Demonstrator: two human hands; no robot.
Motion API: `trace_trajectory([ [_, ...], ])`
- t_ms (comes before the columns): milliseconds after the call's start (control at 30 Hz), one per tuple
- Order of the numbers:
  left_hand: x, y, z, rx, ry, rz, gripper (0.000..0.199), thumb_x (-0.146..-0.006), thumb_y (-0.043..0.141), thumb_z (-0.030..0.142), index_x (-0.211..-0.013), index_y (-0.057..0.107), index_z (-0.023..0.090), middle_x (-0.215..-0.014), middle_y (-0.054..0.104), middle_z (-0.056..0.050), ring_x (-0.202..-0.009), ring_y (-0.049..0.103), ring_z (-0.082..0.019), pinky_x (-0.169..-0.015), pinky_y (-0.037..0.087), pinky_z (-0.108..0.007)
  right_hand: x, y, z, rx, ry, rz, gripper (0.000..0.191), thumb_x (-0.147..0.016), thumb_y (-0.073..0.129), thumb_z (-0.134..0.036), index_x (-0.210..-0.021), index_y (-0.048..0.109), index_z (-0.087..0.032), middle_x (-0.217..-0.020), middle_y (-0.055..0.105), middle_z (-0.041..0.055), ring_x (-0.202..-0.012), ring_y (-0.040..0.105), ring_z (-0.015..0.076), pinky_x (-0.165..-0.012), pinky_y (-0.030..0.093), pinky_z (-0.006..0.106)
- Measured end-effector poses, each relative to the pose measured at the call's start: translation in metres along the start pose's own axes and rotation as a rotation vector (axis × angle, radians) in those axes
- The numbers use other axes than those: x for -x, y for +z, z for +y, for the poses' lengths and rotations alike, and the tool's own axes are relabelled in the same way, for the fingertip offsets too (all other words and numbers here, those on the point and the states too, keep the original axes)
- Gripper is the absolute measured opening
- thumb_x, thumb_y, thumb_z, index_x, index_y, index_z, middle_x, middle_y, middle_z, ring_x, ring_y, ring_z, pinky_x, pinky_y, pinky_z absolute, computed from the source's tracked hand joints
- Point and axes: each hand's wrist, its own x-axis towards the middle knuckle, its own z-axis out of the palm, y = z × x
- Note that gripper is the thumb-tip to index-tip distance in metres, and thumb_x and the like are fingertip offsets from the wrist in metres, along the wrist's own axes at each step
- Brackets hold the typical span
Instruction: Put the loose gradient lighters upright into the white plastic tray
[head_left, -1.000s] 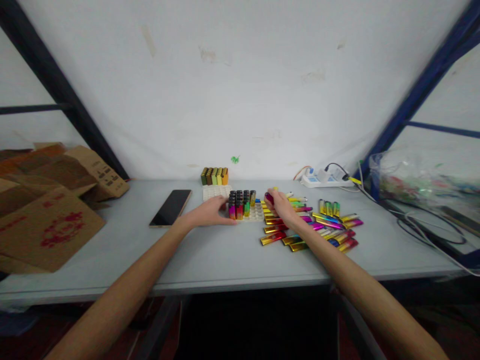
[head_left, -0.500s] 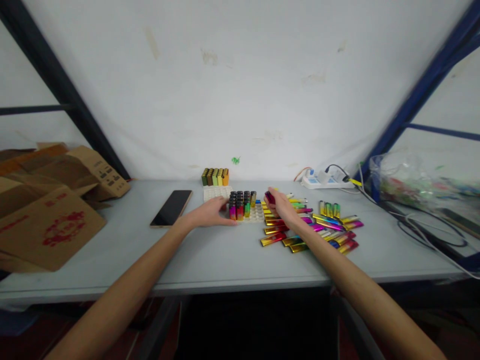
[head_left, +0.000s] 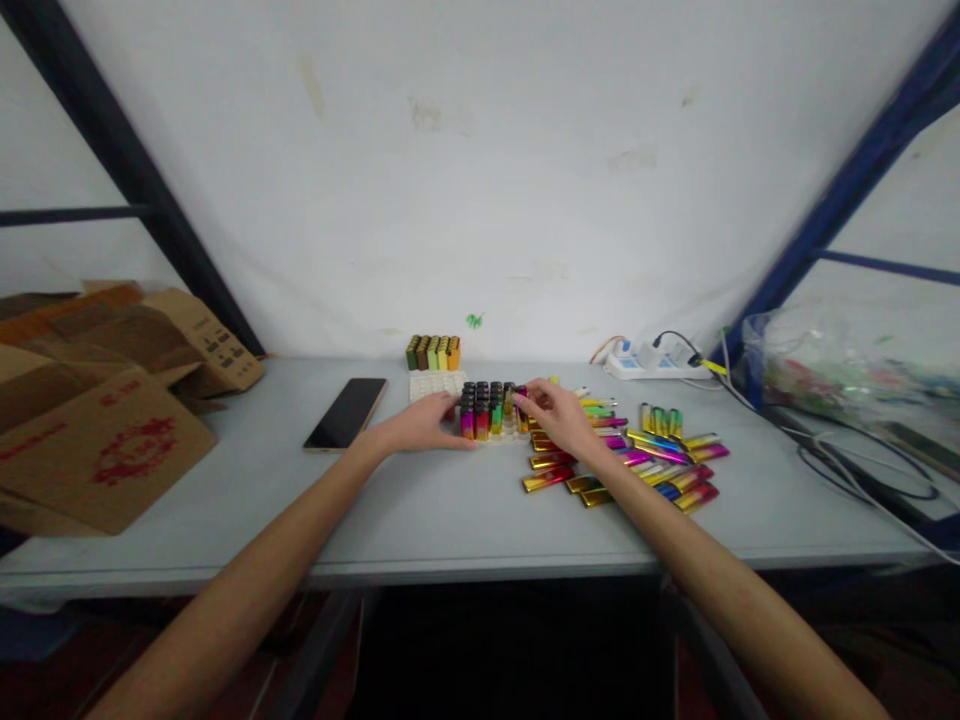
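Upright lighters (head_left: 475, 393) with black tops and shiny colored bodies stand in rows in a white tray with holes (head_left: 513, 437). My left hand (head_left: 427, 422) grips the tray's left end, its thumb along the front and its fingers partly hidden behind the lighters. At the tray's right side, my right hand (head_left: 553, 408) pinches a purple lighter (head_left: 523, 397) upright beside the last standing ones. Right of the tray, partly under my right forearm, lies a loose pile of metallic lighters (head_left: 551, 478) in red, gold, purple and green.
Behind the tray are another white holed tray (head_left: 436, 383) and a block of upright lighters (head_left: 433, 352). A phone (head_left: 346, 413) lies at left, near cardboard boxes (head_left: 142, 445). A power strip (head_left: 649, 362), cables (head_left: 840, 455) and a plastic bag (head_left: 817, 370) are at right.
My right hand has moved left from above the pile to the tray, bringing the purple lighter with it. My left hand stays at the tray's left end.
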Motion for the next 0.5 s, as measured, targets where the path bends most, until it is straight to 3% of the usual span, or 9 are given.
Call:
trace_trajectory([
  [133, 0.0001, -0.0003, 0.0002, -0.002, -0.011, -0.007, 0.073, -0.069, 0.069, 0.081, -0.103, 0.062, 0.016, -0.102, 0.067, -0.012, -0.09, 0.062, -0.03, -0.078, 0.047, -0.036, 0.0003, -0.0007, -0.0003, 0.073, -0.016, 0.014, 0.027, -0.099, 0.061, -0.046, -0.104, 0.069, -0.021, -0.086, 0.077, 0.0038, -0.077, 0.07, 0.0201, -0.074, 0.05, 0.03],
  [500, -0.0009, 0.0033, -0.0058, 0.014, -0.004, 0.021, 0.076, -0.066, 0.07, 0.082, -0.105, 0.064, 0.017, -0.101, 0.069, -0.011, -0.088, 0.063, -0.029, -0.077, 0.048, -0.036, -0.0038, 0.0025, 0.0079, 0.265, -0.079, -0.053, 0.026, -0.103, 0.056, -0.041, -0.103, 0.071, -0.02, -0.086, 0.077, 0.0068, -0.074, 0.07, 0.0209, -0.072, 0.048, 0.03],
])
